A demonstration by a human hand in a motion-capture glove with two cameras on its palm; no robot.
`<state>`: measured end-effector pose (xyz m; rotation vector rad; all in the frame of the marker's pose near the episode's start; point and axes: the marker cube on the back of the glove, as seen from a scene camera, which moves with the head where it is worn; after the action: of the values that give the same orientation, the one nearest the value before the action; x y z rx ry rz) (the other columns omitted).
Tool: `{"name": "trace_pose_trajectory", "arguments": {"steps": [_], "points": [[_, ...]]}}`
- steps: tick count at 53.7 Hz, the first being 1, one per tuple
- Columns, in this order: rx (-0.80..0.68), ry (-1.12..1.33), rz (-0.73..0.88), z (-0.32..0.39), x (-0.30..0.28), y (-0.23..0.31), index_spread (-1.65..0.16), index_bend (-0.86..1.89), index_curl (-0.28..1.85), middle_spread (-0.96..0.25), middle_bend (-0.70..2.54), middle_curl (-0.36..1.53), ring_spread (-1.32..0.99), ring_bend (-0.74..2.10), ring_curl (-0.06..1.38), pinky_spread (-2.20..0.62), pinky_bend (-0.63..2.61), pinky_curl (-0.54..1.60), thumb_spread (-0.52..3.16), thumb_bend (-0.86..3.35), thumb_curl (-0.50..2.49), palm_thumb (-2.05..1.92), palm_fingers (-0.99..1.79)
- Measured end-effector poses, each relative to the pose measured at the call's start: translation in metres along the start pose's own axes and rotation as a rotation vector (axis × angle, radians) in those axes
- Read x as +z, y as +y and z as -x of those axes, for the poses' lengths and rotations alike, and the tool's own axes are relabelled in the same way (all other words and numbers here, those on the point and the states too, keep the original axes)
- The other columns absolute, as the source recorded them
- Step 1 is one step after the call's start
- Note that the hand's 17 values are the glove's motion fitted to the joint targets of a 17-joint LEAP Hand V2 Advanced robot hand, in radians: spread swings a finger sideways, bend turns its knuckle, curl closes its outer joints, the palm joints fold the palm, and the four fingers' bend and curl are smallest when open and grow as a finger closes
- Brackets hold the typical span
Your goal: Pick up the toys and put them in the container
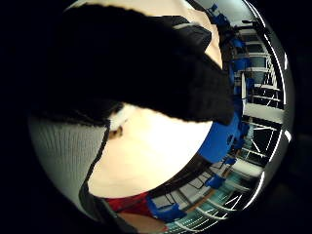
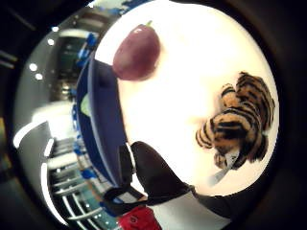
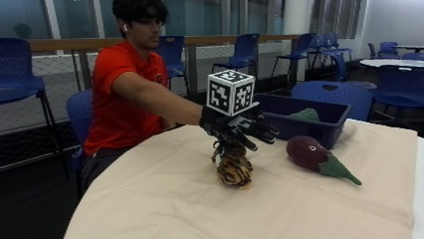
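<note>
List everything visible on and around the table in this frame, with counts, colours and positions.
Tiger toy: one, orange with black stripes, on the table under the gloved hand.
Eggplant toy: one, purple with a green stem, lying on the table in front of the container.
Container: one, dark blue, at the table's far edge, with a green toy inside.
Table: one, cream cloth cover.
Chairs: several, blue, around and behind.
Right hand: black glove, fingers spread over the tiger toy, holding nothing.

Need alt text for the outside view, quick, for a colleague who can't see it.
A person's black-gloved right hand, fingers spread, hovers above a striped plush tiger on a cream-clothed table. A purple plush eggplant lies beside a dark blue plastic bin.
</note>
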<state>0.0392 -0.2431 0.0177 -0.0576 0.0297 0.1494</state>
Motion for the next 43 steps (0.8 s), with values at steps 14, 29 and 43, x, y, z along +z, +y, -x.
{"name": "trace_pose_trajectory", "arguments": {"steps": [14, 29, 43], "points": [[0.0, 0.007, 0.054, -0.018, 0.036, -0.001, -0.34, 0.12, 0.24, -0.07, 0.12, 0.26, 0.04, 0.15, 0.2, 0.16, 1.18, 0.39, 0.92, -0.09, 0.24, -0.11, -0.24], [0.03, 0.059, 0.121, -0.032, 0.057, 0.0, -0.34, 0.11, 0.21, -0.05, 0.12, 0.23, 0.05, 0.2, 0.2, 0.15, 1.29, 0.4, 0.94, -0.06, 0.23, -0.07, -0.17], [0.053, 0.103, 0.194, -0.032, 0.06, 0.005, -0.4, 0.33, 0.29, -0.07, 0.16, 0.22, 0.03, 0.32, 0.24, 0.05, 1.21, 0.36, 1.06, -0.03, 0.26, -0.02, 0.13]]}}
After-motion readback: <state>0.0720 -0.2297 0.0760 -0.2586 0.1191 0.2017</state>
